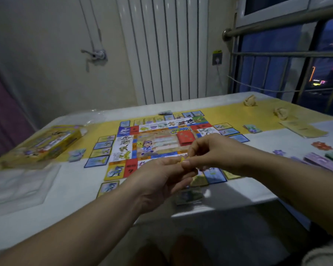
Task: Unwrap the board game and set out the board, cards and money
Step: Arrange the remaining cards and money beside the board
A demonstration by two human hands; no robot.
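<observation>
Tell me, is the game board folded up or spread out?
Spread out. The board lies flat on the table with a red card stack on it and cards laid along its edges.

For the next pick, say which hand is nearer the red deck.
Right. The right hand is just in front of the red deck; the left hand is farther back; both pinch a yellow piece.
</observation>
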